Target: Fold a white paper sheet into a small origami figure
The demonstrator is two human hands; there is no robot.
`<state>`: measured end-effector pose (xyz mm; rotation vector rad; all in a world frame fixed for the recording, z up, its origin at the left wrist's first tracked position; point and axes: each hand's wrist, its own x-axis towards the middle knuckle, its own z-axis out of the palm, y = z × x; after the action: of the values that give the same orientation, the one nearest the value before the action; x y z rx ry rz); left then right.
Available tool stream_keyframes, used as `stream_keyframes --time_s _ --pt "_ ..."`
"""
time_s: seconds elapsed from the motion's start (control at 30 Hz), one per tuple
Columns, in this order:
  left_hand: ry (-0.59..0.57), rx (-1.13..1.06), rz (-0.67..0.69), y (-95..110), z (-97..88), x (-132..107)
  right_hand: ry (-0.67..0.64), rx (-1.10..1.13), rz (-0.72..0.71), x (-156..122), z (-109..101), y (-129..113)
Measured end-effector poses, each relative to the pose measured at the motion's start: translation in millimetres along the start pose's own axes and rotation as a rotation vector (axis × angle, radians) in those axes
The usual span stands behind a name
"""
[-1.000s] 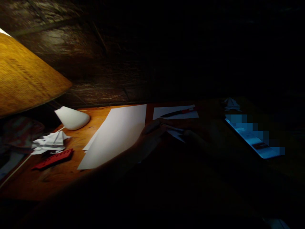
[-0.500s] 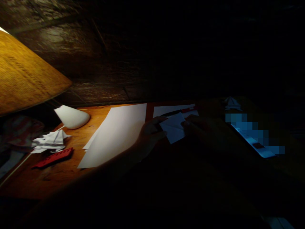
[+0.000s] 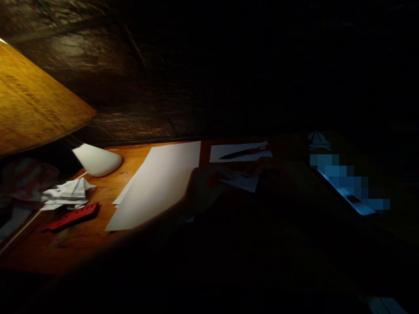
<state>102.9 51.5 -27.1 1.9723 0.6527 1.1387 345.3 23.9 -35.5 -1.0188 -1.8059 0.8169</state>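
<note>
Although the lamp light barely reaches them, my left hand [image 3: 209, 185] and my right hand [image 3: 265, 170] show as dark shapes on either side of a small folded paper [image 3: 240, 183], which lies just below and between them on the wooden surface [image 3: 65, 248]. My fingers [image 3: 229, 172] are close together at its upper edge, but they are too dark for me to tell whether they pinch the paper or only rest on it.

Beyond my hands, a white sheet [image 3: 240, 152] lies flat with a red-handled knife [image 3: 245, 152] on it, apparently untouched. To my left, a larger sheet [image 3: 157, 187] also lies flat and shows no folds, with a narrow paper edge [image 3: 121, 196] poking out from under it. Further left, a crumpled, creased paper heap [image 3: 68, 192] sits beside a red strip [image 3: 70, 216], below a white cone [image 3: 96, 160] and the amber lampshade [image 3: 32, 100]. On the far right, a small folded paper shape [image 3: 318, 141] stands in the gloom above a blurred, glowing blue screen [image 3: 347, 192].

So some paper has been folded, while the two flat sheets show no folding.
</note>
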Motion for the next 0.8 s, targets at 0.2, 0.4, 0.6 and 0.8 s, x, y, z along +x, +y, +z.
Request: stream_keyframes --time_s 0.2,0.4,0.6,0.8 --pt "-0.421 0.339 0.194 -4.5 -10.9 -2.3 -0.273 -0.157 -0.212 8.3 -12.7 32.8" --pt "-0.603 0.49 0.282 -3.3 -12.1 -3.7 -0.285 -0.318 -0.264 9.0 -17.8 22.8" --pt "-0.651 0.523 0.285 -4.3 -4.6 -7.6 -0.29 -0.355 -0.14 7.2 -16.1 11.8" --pt "-0.722 0.475 0.328 0.9 -3.3 -7.9 -0.176 -0.531 -0.072 7.3 -19.0 21.2"
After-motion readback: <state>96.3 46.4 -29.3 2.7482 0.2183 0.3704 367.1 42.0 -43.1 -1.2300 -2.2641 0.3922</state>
